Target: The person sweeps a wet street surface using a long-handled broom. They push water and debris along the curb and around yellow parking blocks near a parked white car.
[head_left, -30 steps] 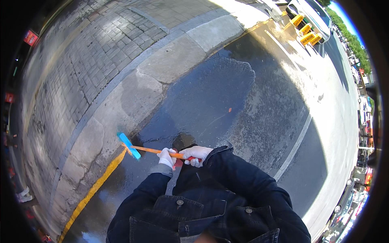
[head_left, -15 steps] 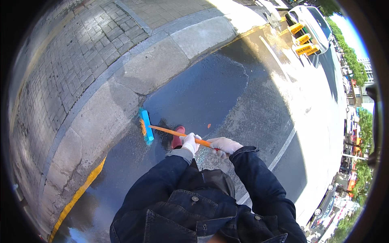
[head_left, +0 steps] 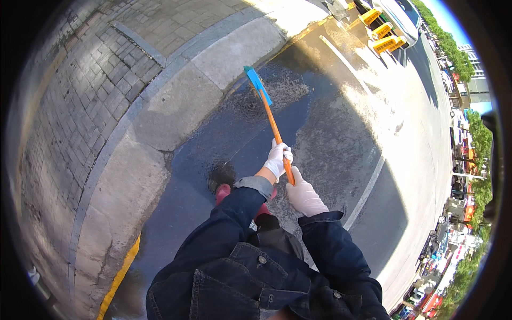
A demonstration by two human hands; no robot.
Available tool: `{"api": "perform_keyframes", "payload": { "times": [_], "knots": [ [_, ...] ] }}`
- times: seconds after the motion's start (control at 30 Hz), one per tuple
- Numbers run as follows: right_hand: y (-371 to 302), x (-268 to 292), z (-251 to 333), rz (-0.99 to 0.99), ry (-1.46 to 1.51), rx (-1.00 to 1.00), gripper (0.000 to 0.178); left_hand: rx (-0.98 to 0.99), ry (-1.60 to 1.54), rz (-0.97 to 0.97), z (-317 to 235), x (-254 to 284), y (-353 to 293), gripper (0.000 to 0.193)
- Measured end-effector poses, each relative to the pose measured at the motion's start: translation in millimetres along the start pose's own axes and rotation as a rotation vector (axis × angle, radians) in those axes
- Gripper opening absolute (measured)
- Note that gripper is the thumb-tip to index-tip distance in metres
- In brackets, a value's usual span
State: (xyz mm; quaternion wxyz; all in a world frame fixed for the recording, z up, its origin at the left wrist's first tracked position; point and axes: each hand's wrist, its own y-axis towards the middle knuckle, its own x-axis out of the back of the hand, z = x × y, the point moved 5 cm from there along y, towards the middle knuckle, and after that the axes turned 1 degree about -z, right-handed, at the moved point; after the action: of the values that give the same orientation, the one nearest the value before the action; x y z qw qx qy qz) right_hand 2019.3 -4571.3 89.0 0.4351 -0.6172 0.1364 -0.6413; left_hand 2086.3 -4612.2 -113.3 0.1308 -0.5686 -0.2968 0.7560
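Observation:
A broom point(head_left: 271, 118) with an orange handle and a blue head point(head_left: 258, 86) reaches forward and slightly left from my hands. Its head is over the wet pavement close to the kerb, bristles mostly hidden behind the blue block. My left hand point(head_left: 278, 159), in a white glove, wraps round the middle of the visible handle. Lower down, my right hand point(head_left: 304, 193), also gloved, is closed round the handle's near end. Dark denim sleeves cover both forearms.
A pale stone kerb point(head_left: 176, 114) curves along the left, with a brick sidewalk point(head_left: 80, 106) beyond it. Dark water point(head_left: 186, 192) lies along the kerb. Orange-yellow barriers point(head_left: 385, 38) stand at the far right beside a parked vehicle. My red boots point(head_left: 223, 192) show below my hands.
The broom head has swung from the left, beside the kerb, to farther ahead and right. Both hands have turned with the handle, the left one moving forward. The water is rippled there now.

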Motion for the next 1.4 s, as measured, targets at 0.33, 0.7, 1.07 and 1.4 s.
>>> {"api": "perform_keyframes", "payload": {
  "times": [0.33,0.7,1.07,1.4],
  "knots": [
    [21.3,25.4,-32.7,0.882,0.618,0.015,0.042,-0.390,-0.076,-0.525,-4.2,29.0,-93.3,0.023],
    [166.5,-69.2,-35.1,1.132,0.539,-0.366,0.033,-0.470,-0.311,-0.744,-33.6,246.4,9.8,0.020],
    [310.7,312.3,-100.6,0.587,0.886,-0.258,0.051,-0.181,-0.091,-0.566,54.9,-182.6,304.9,0.091],
    [378.5,385.3,-90.0,0.062,0.591,-0.035,0.061,-0.016,0.122,-0.139,34.5,-321.8,426.6,0.024]
  ]
}}
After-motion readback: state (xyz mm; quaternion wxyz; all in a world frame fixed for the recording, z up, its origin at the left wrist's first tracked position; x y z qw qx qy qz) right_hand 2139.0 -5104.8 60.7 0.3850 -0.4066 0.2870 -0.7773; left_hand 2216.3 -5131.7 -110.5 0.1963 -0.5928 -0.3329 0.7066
